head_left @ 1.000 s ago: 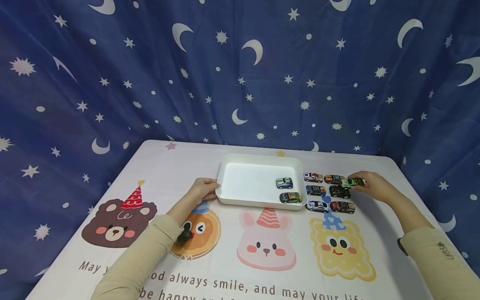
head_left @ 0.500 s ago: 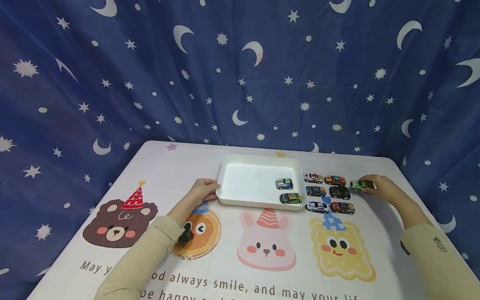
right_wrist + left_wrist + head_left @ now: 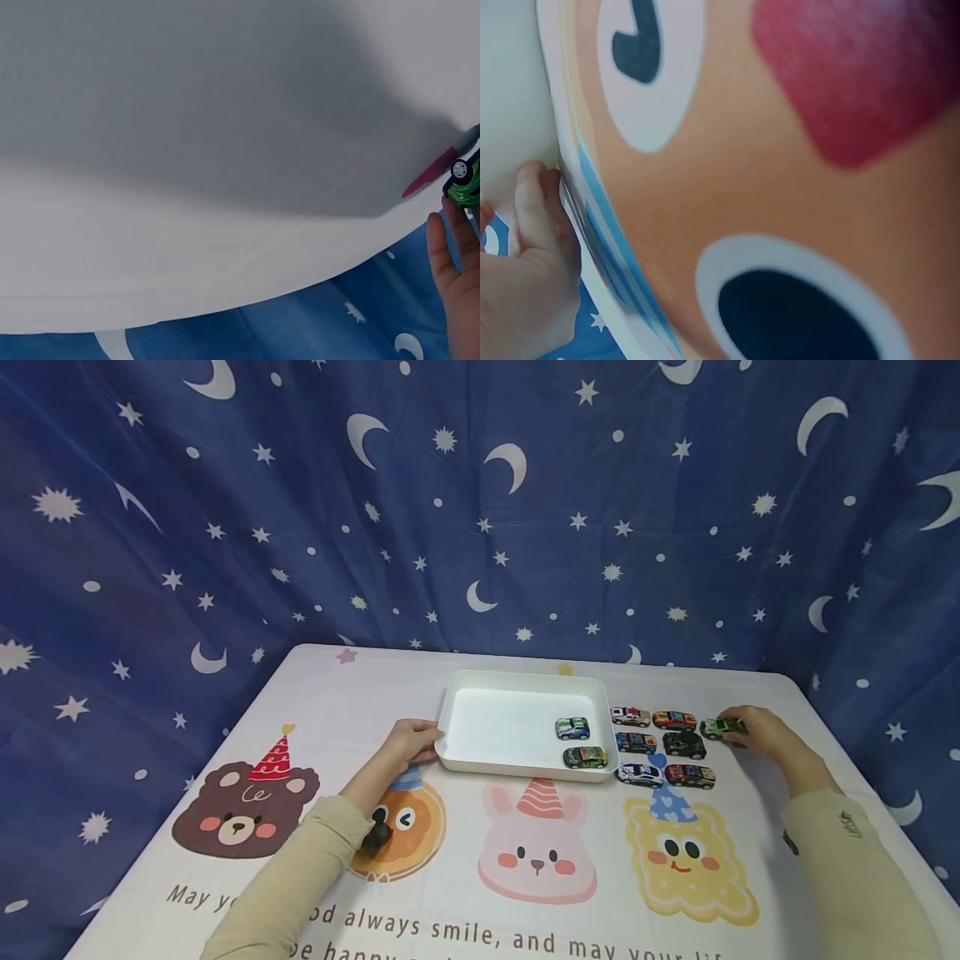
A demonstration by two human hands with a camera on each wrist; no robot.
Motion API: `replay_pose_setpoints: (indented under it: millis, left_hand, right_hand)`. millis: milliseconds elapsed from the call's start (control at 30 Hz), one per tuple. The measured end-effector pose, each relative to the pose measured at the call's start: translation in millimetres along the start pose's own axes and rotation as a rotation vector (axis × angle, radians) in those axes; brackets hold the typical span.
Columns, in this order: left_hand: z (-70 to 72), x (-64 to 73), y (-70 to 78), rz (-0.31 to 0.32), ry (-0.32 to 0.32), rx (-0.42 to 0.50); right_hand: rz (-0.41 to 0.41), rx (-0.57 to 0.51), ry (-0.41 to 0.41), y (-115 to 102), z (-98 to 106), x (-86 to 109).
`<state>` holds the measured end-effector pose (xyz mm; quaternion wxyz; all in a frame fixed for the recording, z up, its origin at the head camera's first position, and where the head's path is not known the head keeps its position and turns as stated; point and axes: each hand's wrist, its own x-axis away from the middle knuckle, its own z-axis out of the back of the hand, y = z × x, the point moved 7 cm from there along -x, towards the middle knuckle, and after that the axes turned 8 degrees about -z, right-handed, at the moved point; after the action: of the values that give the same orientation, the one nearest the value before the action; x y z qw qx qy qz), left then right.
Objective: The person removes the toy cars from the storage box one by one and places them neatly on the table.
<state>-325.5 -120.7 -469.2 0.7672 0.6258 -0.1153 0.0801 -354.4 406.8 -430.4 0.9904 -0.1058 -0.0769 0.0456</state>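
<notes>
My left hand [image 3: 409,741] holds the left rim of a white tray [image 3: 495,727]; in the left wrist view its fingers [image 3: 534,202] lie against the tray's wall. Two toy cars stand inside the tray at the right: a white, green and blue car [image 3: 572,728] and a dark green and orange car [image 3: 585,757]. At the right of the table, my right hand [image 3: 761,732] grips the rear end of a green toy car [image 3: 722,728]. The right wrist view shows only part of that car [image 3: 466,187] at its edge, with fingertips against it.
Several toy cars stand in two columns right of the tray, among them a black car [image 3: 684,745], a red and yellow car [image 3: 674,720] and a white car [image 3: 640,775]. A cartoon-printed cloth [image 3: 450,893] covers the table. A blue starry curtain [image 3: 420,493] hangs behind.
My right hand has brought the green car rightward and down, from above the other cars to the table beside the black one. The left hand stays at the tray rim.
</notes>
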Motion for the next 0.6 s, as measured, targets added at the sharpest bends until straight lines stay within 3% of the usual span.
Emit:
replay_pose_setpoints:
  millis: [200, 600]
  left_hand:
    - [-0.5, -0.5, 0.4, 0.007, 0.006, 0.001]
    - [1.4, -0.7, -1.3, 0.011, 0.017, 0.006]
  right_hand:
    - [-0.043, 0.025, -0.054, 1.3, -5.9, -1.6]
    - [-0.062, 0.030, -0.043, -0.2, -7.5, -5.0]
